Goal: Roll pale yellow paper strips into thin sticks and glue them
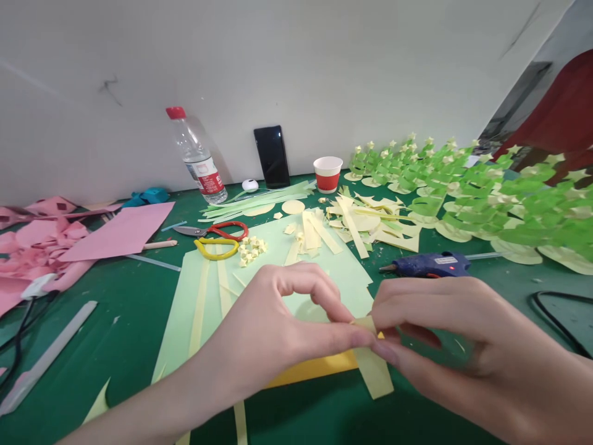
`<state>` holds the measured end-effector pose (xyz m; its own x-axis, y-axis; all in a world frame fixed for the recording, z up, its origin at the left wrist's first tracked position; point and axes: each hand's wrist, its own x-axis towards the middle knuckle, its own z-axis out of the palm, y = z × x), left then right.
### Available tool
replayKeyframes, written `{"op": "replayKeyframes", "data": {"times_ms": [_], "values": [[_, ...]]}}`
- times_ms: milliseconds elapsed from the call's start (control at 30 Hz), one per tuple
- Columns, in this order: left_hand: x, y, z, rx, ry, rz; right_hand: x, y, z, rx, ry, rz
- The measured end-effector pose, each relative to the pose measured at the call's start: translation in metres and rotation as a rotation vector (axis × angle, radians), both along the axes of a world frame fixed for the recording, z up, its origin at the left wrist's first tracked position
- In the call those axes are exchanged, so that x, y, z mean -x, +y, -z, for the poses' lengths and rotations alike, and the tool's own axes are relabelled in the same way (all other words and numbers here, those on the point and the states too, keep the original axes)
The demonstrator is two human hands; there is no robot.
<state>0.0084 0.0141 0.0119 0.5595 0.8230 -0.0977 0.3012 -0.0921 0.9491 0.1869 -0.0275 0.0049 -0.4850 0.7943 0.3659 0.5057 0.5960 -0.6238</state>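
Between my two hands is a pale yellow paper strip (376, 376), its wide end hanging down toward the table edge. My left hand (296, 315) pinches it between thumb and fingertips. From the other side, my right hand (430, 327) grips the same strip, thumb below and fingers above. The part between the fingertips is mostly hidden. Beneath the hands lie a light green sheet (178, 327) and a yellow-orange sheet (315, 369). Just beyond them sit small folded paper stars (252, 250) and more cut yellow strips (319, 232).
Scissors (213, 232) with red and yellow handles lie left of the stars. A blue glue gun (426, 264) rests behind my right hand. Along the wall stand a water bottle (201, 161), a phone (272, 157) and a paper cup (328, 175). Green paper plants (463, 191) fill the right; pink paper (123, 230), the left.
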Motion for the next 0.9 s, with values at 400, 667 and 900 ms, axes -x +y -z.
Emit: {"op": "replayKeyframes", "data": {"times_ms": [400, 667, 900], "values": [[-0.001, -0.004, 0.001, 0.055, 0.002, 0.049, -0.003, -0.001, -0.006, -0.012, 0.044, -0.076], [0.001, 0.0, 0.001, -0.049, 0.018, 0.065, -0.004, -0.001, 0.005, -0.097, -0.074, 0.126], [0.002, -0.002, 0.001, -0.062, 0.016, 0.07, -0.001, 0.004, 0.005, -0.053, -0.109, 0.163]]}}
